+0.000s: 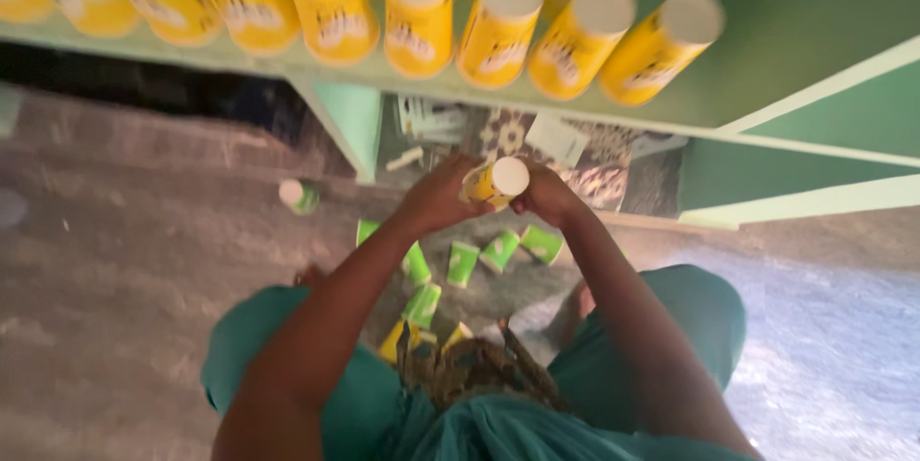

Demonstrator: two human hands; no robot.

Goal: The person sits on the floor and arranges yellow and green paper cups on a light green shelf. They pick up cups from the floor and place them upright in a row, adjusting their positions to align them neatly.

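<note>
Head view looked straight down on the yellow can, held with its white lid up just below the green shelf. The left hand had its fingers wrapped round the can's side; the right hand clasped it from the other side — both closed on it. Setting it well would probably mean keeping it upright and matching the row of yellow cans on that shelf, lids level. Below the shelf, green cans lay tipped on the grey floor — one green can stood apart. Papers lay under the shelf.
</note>
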